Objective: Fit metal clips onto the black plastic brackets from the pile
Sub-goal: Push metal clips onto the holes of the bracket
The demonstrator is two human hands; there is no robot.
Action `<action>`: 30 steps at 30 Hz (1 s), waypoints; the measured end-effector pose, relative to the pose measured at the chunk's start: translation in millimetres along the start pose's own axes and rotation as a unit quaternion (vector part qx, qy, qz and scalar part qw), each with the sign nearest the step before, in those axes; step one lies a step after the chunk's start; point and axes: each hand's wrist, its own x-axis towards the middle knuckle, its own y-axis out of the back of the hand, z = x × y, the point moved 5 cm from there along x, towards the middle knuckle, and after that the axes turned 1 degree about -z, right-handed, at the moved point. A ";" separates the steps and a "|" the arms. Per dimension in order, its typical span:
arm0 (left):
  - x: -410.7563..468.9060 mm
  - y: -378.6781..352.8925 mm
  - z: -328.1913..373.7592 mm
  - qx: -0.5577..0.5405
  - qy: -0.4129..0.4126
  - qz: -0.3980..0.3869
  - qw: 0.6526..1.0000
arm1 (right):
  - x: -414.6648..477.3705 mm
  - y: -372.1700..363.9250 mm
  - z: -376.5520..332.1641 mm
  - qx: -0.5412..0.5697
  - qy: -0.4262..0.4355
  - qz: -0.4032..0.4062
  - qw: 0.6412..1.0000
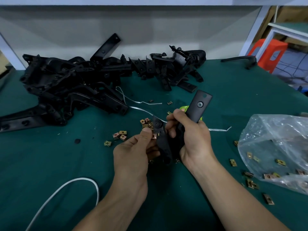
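Right hand (193, 139): we grip the black plastic bracket (199, 105), lifted above the green mat (50, 164).
Left hand (133, 152): we pinch a metal clip (154, 136) against the bracket's lower arm.
Pile (75, 84): brackets heaped far left.

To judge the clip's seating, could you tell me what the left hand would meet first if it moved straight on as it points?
Probably the black bracket in the right hand; the metal clip pinched by the left hand sits at its edge, though depth is unclear.
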 end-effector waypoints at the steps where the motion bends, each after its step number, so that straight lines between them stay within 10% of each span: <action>1: -0.1 0.3 1.1 -0.006 0.000 0.006 1.000 | 0.2 -1.3 -0.6 -0.003 0.004 -0.002 1.000; 18: -19.8 -8.8 14.7 0.176 -0.207 -0.062 0.960 | -3.2 4.3 -4.7 -0.014 0.084 0.048 0.995; 25: 6.4 2.6 35.3 0.269 -0.201 -0.040 0.941 | 5.1 8.4 1.0 0.086 -0.029 0.030 0.995; 30: 20.8 26.5 54.5 0.525 -0.227 0.026 0.820 | 13.6 20.0 -7.6 0.115 -0.014 0.058 0.992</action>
